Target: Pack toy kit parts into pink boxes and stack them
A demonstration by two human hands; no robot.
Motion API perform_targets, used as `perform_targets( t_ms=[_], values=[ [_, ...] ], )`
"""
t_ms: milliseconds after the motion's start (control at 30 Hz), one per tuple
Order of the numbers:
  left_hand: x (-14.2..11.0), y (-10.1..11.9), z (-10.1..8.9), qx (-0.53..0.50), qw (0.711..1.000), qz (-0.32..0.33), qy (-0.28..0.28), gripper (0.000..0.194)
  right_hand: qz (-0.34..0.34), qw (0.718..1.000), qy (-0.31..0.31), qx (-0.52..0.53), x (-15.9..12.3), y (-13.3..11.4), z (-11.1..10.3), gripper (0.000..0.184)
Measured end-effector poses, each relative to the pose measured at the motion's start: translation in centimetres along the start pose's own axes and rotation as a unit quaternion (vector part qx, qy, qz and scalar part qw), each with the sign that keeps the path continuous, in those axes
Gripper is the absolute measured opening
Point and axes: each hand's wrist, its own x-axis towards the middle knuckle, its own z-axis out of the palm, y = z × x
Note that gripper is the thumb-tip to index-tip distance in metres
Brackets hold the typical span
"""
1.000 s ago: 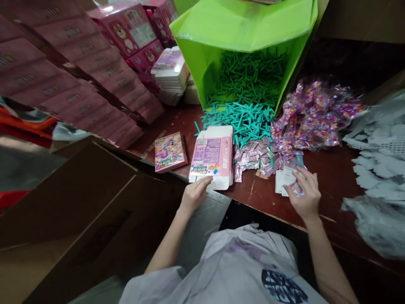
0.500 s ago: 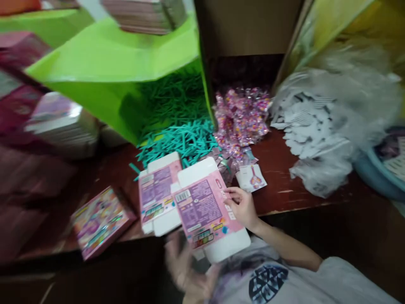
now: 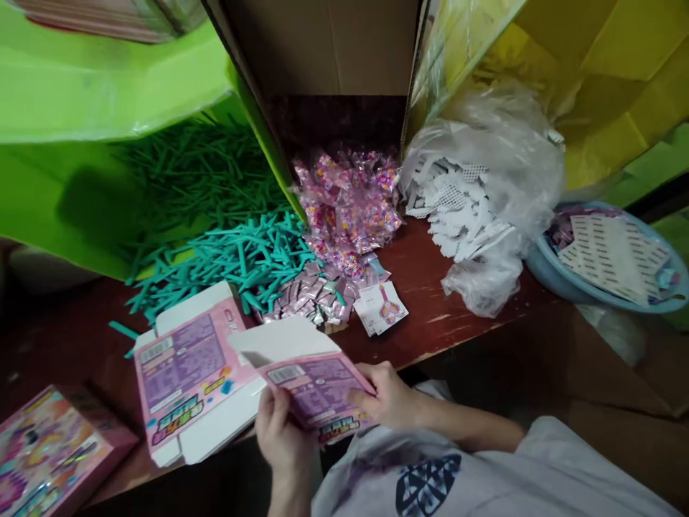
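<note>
Pink flat carton [image 3: 315, 391], just lifted off the stack [image 3: 188, 373], I'm now pinching between left hand [image 3: 280, 438] and right hand [image 3: 390, 398], ready for folding

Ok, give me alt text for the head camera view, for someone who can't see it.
Both hands, left and right, hold a flat pink carton at the edge of a dark red table. Another flat carton lies beside it, with teal sticks spilling from a green bin and pink packets behind.
</note>
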Motion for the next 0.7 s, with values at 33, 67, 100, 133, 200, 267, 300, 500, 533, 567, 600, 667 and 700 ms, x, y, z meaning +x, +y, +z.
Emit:
perform_targets(
  t_ms=[33, 67, 100, 133, 200, 267, 300, 500, 533, 567, 600, 667, 700],
  values=[
    [0.1, -0.2, -0.2, -0.015, 0.999, -0.033, 0.004, 0.046, -0.013, 1.0, -0.019, 0.019, 0.3, 0.1, -1.1, 0.049],
    [0.0, -0.5, -0.4, -0.021, 0.997, -0.07, -0.003, 0.048, -0.032, 0.999, -0.009, 0.03, 0.8, 0.1, -2.9, 0.054],
    [-0.2, -0.8, -0.6, -0.02, 0.994, -0.105, -0.017, 0.05, -0.059, 0.997, 0.035, 0.028, 1.7, 0.0, -5.3, 0.059],
    [-0.5, -1.2, -0.7, -0.013, 0.99, -0.134, -0.034, 0.052, -0.077, 0.987, 0.138, -0.004, 2.8, -0.2, -8.4, 0.053],
    [-1.4, -1.9, -0.8, -0.005, 0.986, -0.16, -0.056, 0.054, -0.106, 0.911, 0.371, -0.149, 5.4, -0.9, -16.2, 0.046],
    [-2.0, -2.4, -0.7, -0.005, 0.986, -0.154, -0.069, 0.055, -0.096, 0.813, 0.477, -0.319, 8.0, -1.9, -24.9, 0.036],
    [-2.1, -2.5, -0.6, -0.007, 0.987, -0.145, -0.071, 0.055, -0.071, 0.795, 0.451, -0.399, 9.1, -2.4, -28.9, 0.033],
    [-0.9, -3.1, -0.6, -0.022, 0.988, -0.147, -0.03, 0.05, 0.197, 0.678, 0.413, -0.575, 12.5, -4.8, -42.1, 0.051],
    [-0.6, -3.4, -0.8, -0.016, 0.989, -0.146, -0.016, 0.047, 0.211, 0.671, 0.422, -0.572, 12.8, -4.8, -42.6, 0.056],
    [-0.4, -3.7, -1.2, -0.007, 0.99, -0.141, -0.001, 0.042, 0.217, 0.667, 0.424, -0.572, 13.0, -4.7, -42.8, 0.062],
    [-0.3, -4.1, -1.5, 0.004, 0.991, -0.134, 0.016, 0.038, 0.224, 0.665, 0.422, -0.573, 13.2, -4.5, -42.9, 0.069],
    [0.0, -4.8, -2.2, 0.021, 0.991, -0.126, 0.036, 0.031, 0.236, 0.667, 0.414, -0.572, 13.6, -4.0, -42.6, 0.082],
    [0.0, -5.1, -2.5, 0.026, 0.991, -0.127, 0.037, 0.028, 0.239, 0.67, 0.41, -0.571, 13.8, -3.7, -42.3, 0.088]
  ],
)
